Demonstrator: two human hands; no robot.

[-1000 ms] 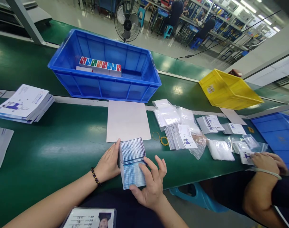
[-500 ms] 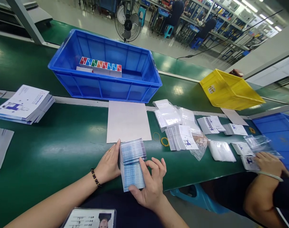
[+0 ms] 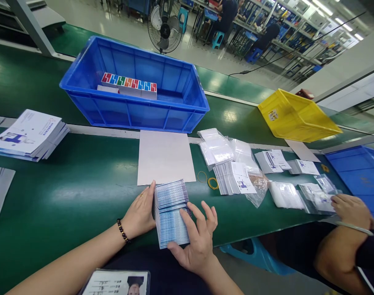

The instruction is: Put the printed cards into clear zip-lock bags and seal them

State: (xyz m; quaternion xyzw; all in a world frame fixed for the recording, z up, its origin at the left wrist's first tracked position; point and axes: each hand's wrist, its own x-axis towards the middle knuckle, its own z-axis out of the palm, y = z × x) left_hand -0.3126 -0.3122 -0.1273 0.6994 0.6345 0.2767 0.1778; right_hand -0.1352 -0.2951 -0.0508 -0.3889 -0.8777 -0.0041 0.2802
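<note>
A thick stack of blue-and-white cards (image 3: pixel 171 207) stands on edge on the green belt (image 3: pixel 82 192) at the near edge. My left hand (image 3: pixel 140 213) presses flat against the stack's left side, thumb up along it. My right hand (image 3: pixel 197 239) grips the near right part of the stack, thumb underneath and fingers spread over the front cards. A white sheet (image 3: pixel 165 157) lies just behind the stack.
A blue bin (image 3: pixel 91 104) with coloured packs stands behind the sheet. Booklets (image 3: pixel 29 135) lie at left. Rubber bands (image 3: pixel 208 179), card piles (image 3: pixel 233 178) and plastic bags (image 3: pixel 219 149) lie to the right. A co-worker's hand (image 3: pixel 352 209) handles bags there. A yellow bin (image 3: pixel 297 119) is behind.
My right fingers have shifted and spread slightly over the front cards. The co-worker's hand has moved bags on the belt at right. My left hand stays put.
</note>
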